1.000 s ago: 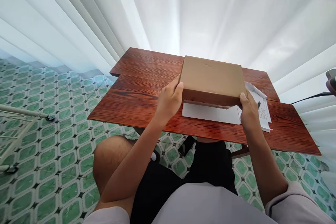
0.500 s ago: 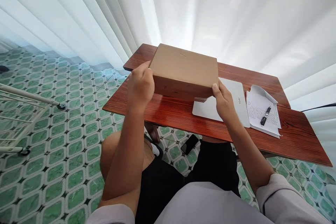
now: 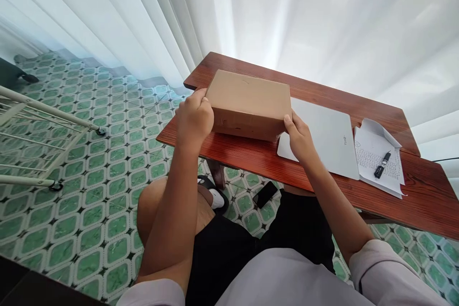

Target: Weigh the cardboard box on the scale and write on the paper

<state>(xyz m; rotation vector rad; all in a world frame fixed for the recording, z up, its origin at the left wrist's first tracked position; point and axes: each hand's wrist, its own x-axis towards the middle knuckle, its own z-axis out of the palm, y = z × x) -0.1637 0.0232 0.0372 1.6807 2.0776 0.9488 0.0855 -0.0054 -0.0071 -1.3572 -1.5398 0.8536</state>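
**Operator A:** On the left part of the wooden table (image 3: 251, 160), where is the cardboard box (image 3: 249, 98)?

**Operator B:** Between both hands, at the near-left section of the tabletop. Whether its base rests on the wood or hangs just above it cannot be told.

**Operator A:** State of the grip?

**Operator B:** Left hand (image 3: 193, 119) is closed on the box's left end, fingers curled over the near-left corner. Right hand (image 3: 299, 138) is closed on the near-right corner, thumb against the front face.

**Operator A:** Orientation?

**Operator B:** Long axis runs left to right, roughly parallel to the table's near edge. The box lies directly between the hands and extends away from them toward the far side. Neither hand is nearer; both are in contact.

**Operator A:** Adjacent items?

**Operator B:** A flat white laptop (image 3: 324, 136) lies just right of the box, its near-left corner behind the right hand. Farther right lies a printed sheet (image 3: 376, 160) with a pen (image 3: 382, 165) on it, well apart from the box.
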